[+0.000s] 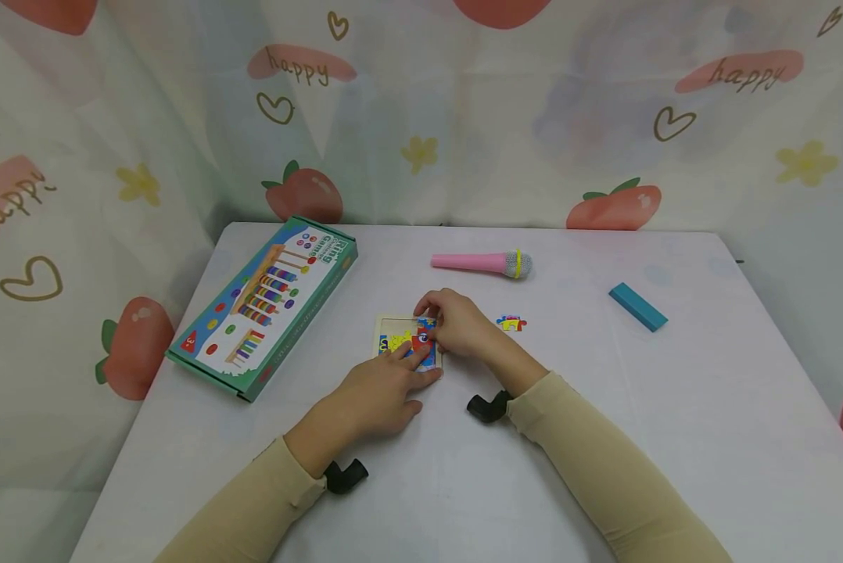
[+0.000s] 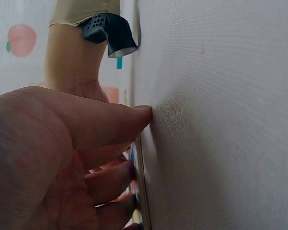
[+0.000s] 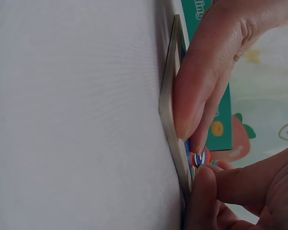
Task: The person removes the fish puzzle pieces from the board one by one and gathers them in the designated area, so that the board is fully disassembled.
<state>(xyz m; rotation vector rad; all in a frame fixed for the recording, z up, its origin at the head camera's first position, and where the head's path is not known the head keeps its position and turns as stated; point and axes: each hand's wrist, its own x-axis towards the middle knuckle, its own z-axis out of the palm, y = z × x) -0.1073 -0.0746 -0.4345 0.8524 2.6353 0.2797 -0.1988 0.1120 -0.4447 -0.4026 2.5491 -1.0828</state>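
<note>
Puzzle tray (image 1: 377,332) on the white table (image 1: 745,391), well apart from its edges, between green box (image 1: 267,297) and loose piece (image 1: 511,323). The left hand (image 1: 379,395), fingers spread, rests on it, partly hiding the picture; the right hand (image 1: 460,324) curls over its far right corner, any grip indiscernible. The tray's apparent long axis runs left to right.

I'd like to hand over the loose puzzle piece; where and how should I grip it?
Probably pinch the loose puzzle piece by opposite edges, from above and its right: it lies flat on the table, with the right hand close on its left.
</note>
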